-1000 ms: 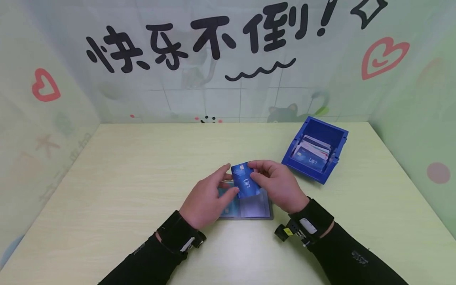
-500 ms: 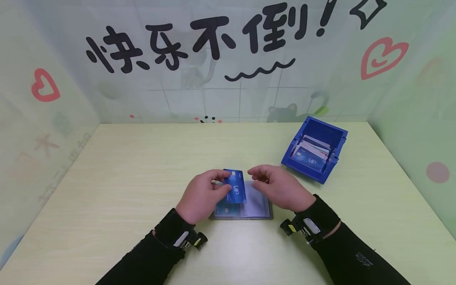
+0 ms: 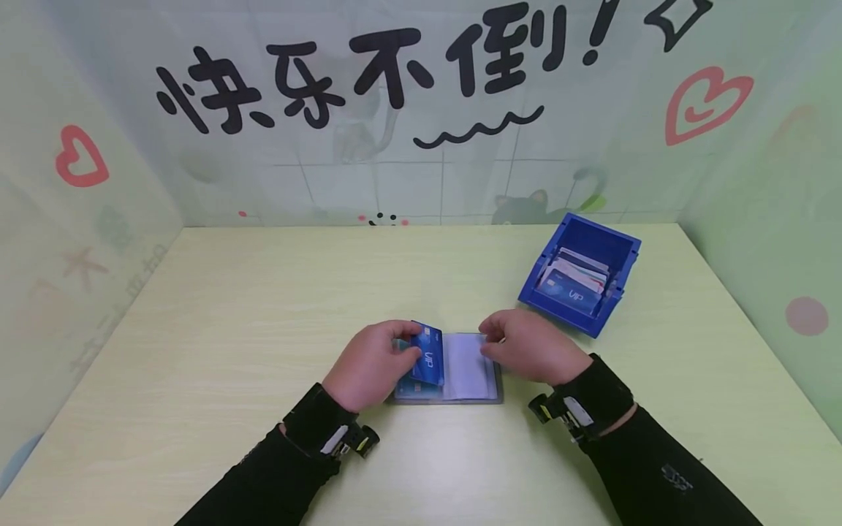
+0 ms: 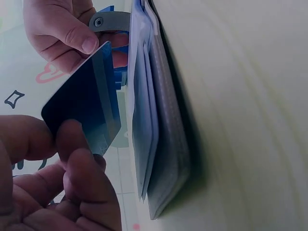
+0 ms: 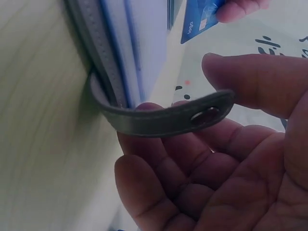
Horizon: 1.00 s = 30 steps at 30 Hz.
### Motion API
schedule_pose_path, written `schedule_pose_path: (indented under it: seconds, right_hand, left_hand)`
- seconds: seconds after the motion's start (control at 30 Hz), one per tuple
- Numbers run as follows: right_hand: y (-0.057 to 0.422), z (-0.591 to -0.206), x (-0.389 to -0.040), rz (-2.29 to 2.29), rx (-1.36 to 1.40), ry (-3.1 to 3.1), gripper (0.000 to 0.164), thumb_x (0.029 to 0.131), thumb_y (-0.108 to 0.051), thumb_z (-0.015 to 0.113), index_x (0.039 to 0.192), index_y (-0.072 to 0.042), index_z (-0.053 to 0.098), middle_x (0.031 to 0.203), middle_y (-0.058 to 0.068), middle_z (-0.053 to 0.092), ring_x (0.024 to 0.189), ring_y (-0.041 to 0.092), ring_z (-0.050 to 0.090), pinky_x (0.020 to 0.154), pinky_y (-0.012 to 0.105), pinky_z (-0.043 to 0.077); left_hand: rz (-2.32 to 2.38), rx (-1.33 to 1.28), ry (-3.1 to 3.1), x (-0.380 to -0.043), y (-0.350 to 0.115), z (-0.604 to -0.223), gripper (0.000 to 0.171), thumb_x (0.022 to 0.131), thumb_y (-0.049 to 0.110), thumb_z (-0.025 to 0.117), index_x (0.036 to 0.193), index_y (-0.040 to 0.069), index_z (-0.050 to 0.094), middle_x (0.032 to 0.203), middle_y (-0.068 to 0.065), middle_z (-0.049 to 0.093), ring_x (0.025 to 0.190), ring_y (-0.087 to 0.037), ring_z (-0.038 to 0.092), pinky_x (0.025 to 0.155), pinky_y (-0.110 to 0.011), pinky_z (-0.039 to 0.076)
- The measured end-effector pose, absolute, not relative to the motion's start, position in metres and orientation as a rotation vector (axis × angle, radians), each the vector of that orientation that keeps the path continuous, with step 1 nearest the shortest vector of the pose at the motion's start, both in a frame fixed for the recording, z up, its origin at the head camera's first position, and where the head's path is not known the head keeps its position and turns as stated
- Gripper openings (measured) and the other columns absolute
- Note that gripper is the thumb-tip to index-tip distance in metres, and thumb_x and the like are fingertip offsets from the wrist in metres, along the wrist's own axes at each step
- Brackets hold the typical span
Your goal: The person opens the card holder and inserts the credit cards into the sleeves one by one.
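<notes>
My left hand (image 3: 371, 363) pinches a blue VIP card (image 3: 429, 356) between thumb and fingers, tilted over the left side of an open card holder (image 3: 470, 369). In the left wrist view the card's dark back (image 4: 79, 101) faces the camera, raised off the clear sleeves (image 4: 144, 130). At the holder's right edge is my right hand (image 3: 536, 347), its fingers loosely bent and apart. The right wrist view shows the holder's grey strap (image 5: 159, 120) with a metal snap, standing out between that thumb and fingers; whether the skin touches it is hard to tell.
A blue box (image 3: 582, 274) with several cards in it stands at the back right of the pale wooden table (image 3: 263, 307). Behind the table hangs a printed backdrop (image 3: 395, 168), with side panels to left and right.
The card, earlier in both hands, is now in my left hand alone. It has come down and left over the holder. My right hand has let go and moved right to the holder's edge.
</notes>
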State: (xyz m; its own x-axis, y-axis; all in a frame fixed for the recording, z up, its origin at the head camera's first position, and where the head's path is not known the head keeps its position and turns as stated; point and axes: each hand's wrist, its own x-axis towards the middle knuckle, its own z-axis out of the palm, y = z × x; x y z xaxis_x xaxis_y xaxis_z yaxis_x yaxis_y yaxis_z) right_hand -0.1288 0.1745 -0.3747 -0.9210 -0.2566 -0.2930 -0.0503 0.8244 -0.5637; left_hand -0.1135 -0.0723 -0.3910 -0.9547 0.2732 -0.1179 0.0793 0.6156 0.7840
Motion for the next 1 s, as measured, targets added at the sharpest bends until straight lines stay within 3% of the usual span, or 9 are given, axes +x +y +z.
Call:
schedule_pose_path:
  seconds: [0.07, 0.13, 0.2, 0.27, 0.33, 0.43, 0.63, 0.83, 1.0]
  right_hand:
    - [0.1746, -0.3751, -0.1292, -0.811, -0.217, 2.639, 0.032, 0.102, -0.018, 0.068, 0.130, -0.004, 0.071, 0.119, 0.010, 0.074, 0.100, 0.022, 0.068, 0.088, 0.038, 0.061]
    - [0.1746, -0.3754, -0.1294, -0.812, -0.213, 2.634, 0.032, 0.102, -0.018, 0.068, 0.130, -0.003, 0.071, 0.118, 0.010, 0.075, 0.099, 0.021, 0.068, 0.087, 0.037, 0.062]
    - [0.1743, -0.3754, -0.1293, -0.812, -0.211, 2.635, 0.032, 0.102, -0.018, 0.068, 0.130, -0.003, 0.071, 0.118, 0.009, 0.075, 0.098, 0.021, 0.068, 0.087, 0.037, 0.062]
    - [0.1741, -0.3753, -0.1293, -0.804, -0.212, 2.638, 0.032, 0.101, -0.018, 0.069, 0.130, -0.004, 0.072, 0.117, 0.009, 0.075, 0.098, 0.021, 0.067, 0.086, 0.037, 0.062]
    - [0.1740, -0.3754, -0.1294, -0.798, -0.210, 2.643, 0.032, 0.101, -0.019, 0.069, 0.129, -0.004, 0.072, 0.117, 0.009, 0.075, 0.098, 0.021, 0.067, 0.086, 0.037, 0.062]
    - [0.1740, -0.3758, -0.1294, -0.786, -0.209, 2.648, 0.032, 0.101, -0.020, 0.070, 0.129, -0.005, 0.072, 0.116, 0.009, 0.075, 0.097, 0.021, 0.067, 0.087, 0.037, 0.062]
    - [0.1741, -0.3765, -0.1292, -0.778, -0.217, 2.659, 0.031, 0.102, -0.018, 0.068, 0.130, -0.004, 0.072, 0.118, 0.009, 0.075, 0.097, 0.022, 0.067, 0.087, 0.037, 0.062]
    - [0.1740, -0.3772, -0.1299, -0.763, -0.230, 2.666, 0.031, 0.102, -0.017, 0.066, 0.130, -0.004, 0.072, 0.118, 0.010, 0.075, 0.096, 0.022, 0.066, 0.086, 0.037, 0.061]
    - [0.1736, -0.3775, -0.1300, -0.761, -0.223, 2.663, 0.031, 0.103, -0.018, 0.066, 0.130, -0.004, 0.071, 0.120, 0.010, 0.075, 0.096, 0.022, 0.066, 0.085, 0.037, 0.061]
  left_hand:
    - [1.233, 0.302, 2.613, -0.1138, -0.0722, -0.3918, 0.034, 0.102, 0.015, 0.067, 0.136, 0.009, 0.070, 0.086, -0.003, 0.062, 0.051, -0.014, 0.037, 0.051, -0.024, 0.030]
    - [1.216, 0.317, 2.615, -0.1142, -0.0718, -0.3928, 0.034, 0.102, 0.014, 0.067, 0.136, 0.009, 0.070, 0.085, -0.002, 0.062, 0.051, -0.014, 0.035, 0.052, -0.025, 0.031]
    - [1.201, 0.329, 2.617, -0.1146, -0.0713, -0.3938, 0.033, 0.102, 0.014, 0.067, 0.135, 0.008, 0.070, 0.093, -0.003, 0.067, 0.052, -0.014, 0.036, 0.054, -0.026, 0.032]
    - [1.182, 0.340, 2.623, -0.1149, -0.0710, -0.3948, 0.033, 0.102, 0.014, 0.067, 0.135, 0.008, 0.071, 0.108, -0.004, 0.072, 0.058, -0.014, 0.044, 0.059, -0.026, 0.038]
    - [1.164, 0.346, 2.631, -0.1150, -0.0705, -0.3957, 0.033, 0.102, 0.014, 0.067, 0.135, 0.008, 0.071, 0.124, -0.005, 0.073, 0.070, -0.014, 0.056, 0.067, -0.027, 0.045]
    - [1.141, 0.361, 2.635, -0.1151, -0.0701, -0.3968, 0.033, 0.102, 0.013, 0.067, 0.135, 0.007, 0.071, 0.135, -0.007, 0.071, 0.089, -0.016, 0.063, 0.074, -0.030, 0.049]
    - [1.130, 0.368, 2.605, -0.1154, -0.0693, -0.3969, 0.036, 0.102, 0.012, 0.067, 0.137, 0.007, 0.069, 0.130, -0.007, 0.070, 0.083, -0.019, 0.061, 0.063, -0.030, 0.044]
    - [1.063, 0.388, 2.627, -0.1150, -0.0694, -0.3978, 0.039, 0.102, 0.014, 0.067, 0.141, 0.009, 0.067, 0.142, -0.007, 0.067, 0.106, -0.021, 0.062, 0.088, -0.036, 0.049]
    - [1.071, 0.391, 2.605, -0.1149, -0.0689, -0.3990, 0.041, 0.102, 0.014, 0.067, 0.142, 0.010, 0.066, 0.144, -0.007, 0.066, 0.109, -0.023, 0.061, 0.095, -0.039, 0.050]
